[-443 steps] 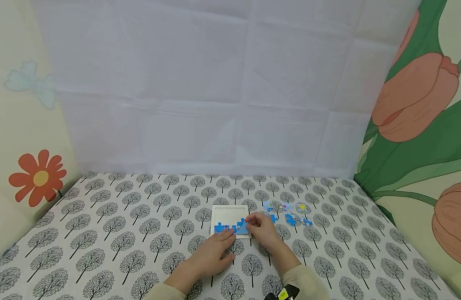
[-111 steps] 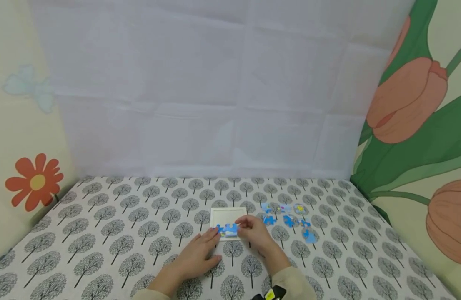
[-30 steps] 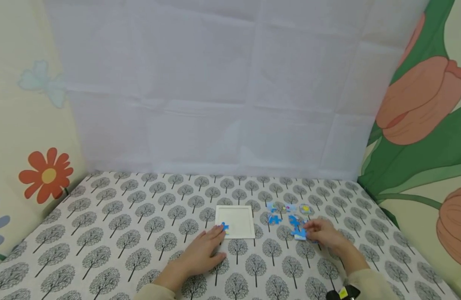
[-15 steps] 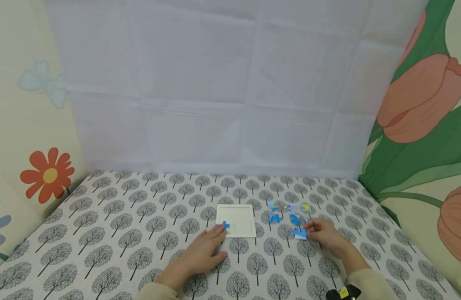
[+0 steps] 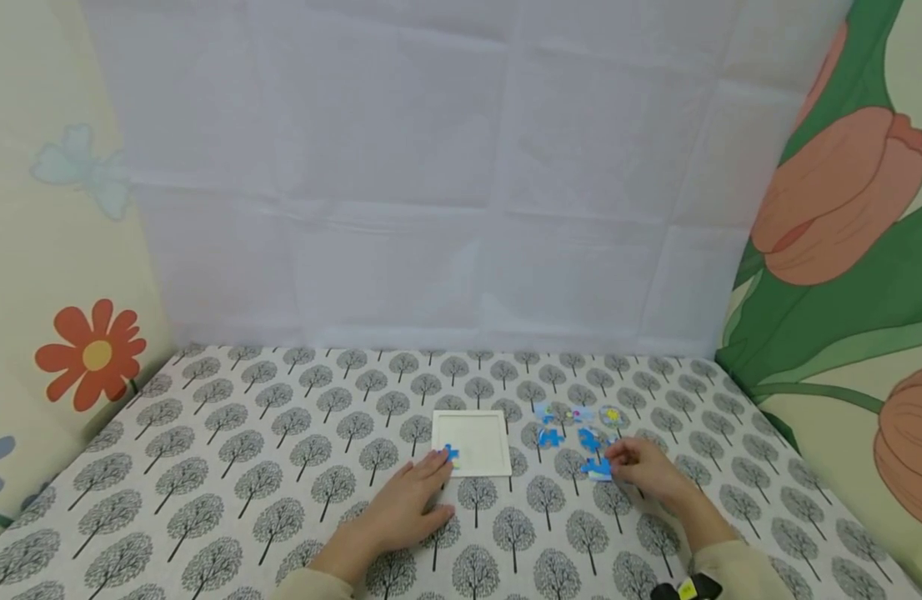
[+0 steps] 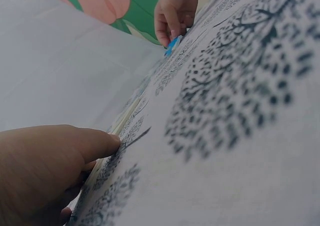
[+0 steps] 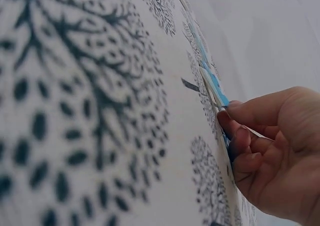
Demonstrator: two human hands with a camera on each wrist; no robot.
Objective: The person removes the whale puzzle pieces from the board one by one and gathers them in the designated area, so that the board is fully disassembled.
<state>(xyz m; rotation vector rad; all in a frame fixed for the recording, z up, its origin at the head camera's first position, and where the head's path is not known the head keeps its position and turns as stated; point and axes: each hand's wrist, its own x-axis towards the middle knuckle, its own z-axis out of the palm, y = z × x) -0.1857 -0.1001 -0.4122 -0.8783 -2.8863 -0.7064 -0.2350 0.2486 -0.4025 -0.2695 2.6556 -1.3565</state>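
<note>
A square white puzzle tray [image 5: 472, 415] lies on the tablecloth in the head view. One blue jigsaw piece [image 5: 452, 451] sits in its lower left corner, partly covered by the fingertips of my left hand [image 5: 404, 504], whose fingers lie straight over that corner. Further right, my right hand [image 5: 644, 471] pinches another blue puzzle piece [image 5: 596, 469] between thumb and fingers. The right wrist view shows that piece [image 7: 216, 90] tilted, its edge between the thumb and fingertip of the right hand [image 7: 275, 136]. In the left wrist view the left thumb [image 6: 107, 142] is near the tray's edge.
Several loose puzzle pieces lie right of the tray: a blue one [image 5: 551, 437], another blue one [image 5: 588, 439], a yellow-patterned one [image 5: 612, 416] and pale ones behind. A white cloth backdrop [image 5: 401, 208] hangs behind the tree-print tablecloth [image 5: 281, 475].
Earlier, a row of pieces lay in the tray with my right hand there. Since then, the right hand has moved right among the loose pieces; one piece shows in the tray. The left hand stays.
</note>
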